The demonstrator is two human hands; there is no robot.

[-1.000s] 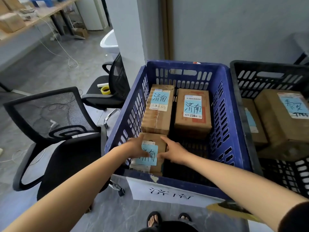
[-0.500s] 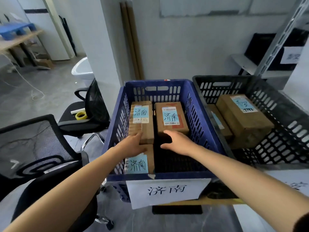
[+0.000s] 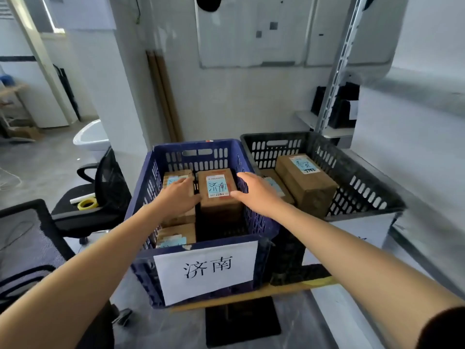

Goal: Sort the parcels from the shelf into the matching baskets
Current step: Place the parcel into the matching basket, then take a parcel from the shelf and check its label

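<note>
A blue basket (image 3: pixel 206 250) with a white paper sign holds three cardboard parcels with blue labels. One parcel (image 3: pixel 176 235) lies at the near left. Another parcel (image 3: pixel 173 177) lies at the far left, partly under my left hand (image 3: pixel 180 197). The third parcel (image 3: pixel 219 195) sits at the far right of the basket. My left hand hovers over its left edge and my right hand (image 3: pixel 254 193) over its right edge. Both hands have fingers apart and hold nothing. A black basket (image 3: pixel 357 177) to the right holds a large parcel (image 3: pixel 305 182) and a flatter parcel (image 3: pixel 275 185).
Two black office chairs (image 3: pixel 100 197) stand at the left, one with a yellow tape roll (image 3: pixel 87 204) on its seat. A metal shelf upright (image 3: pixel 337 71) rises behind the black basket. Cardboard tubes (image 3: pixel 164 96) lean on the wall.
Both hands let go of the near-left parcel and moved further into the blue basket, toward the far-right parcel. The view tilted up.
</note>
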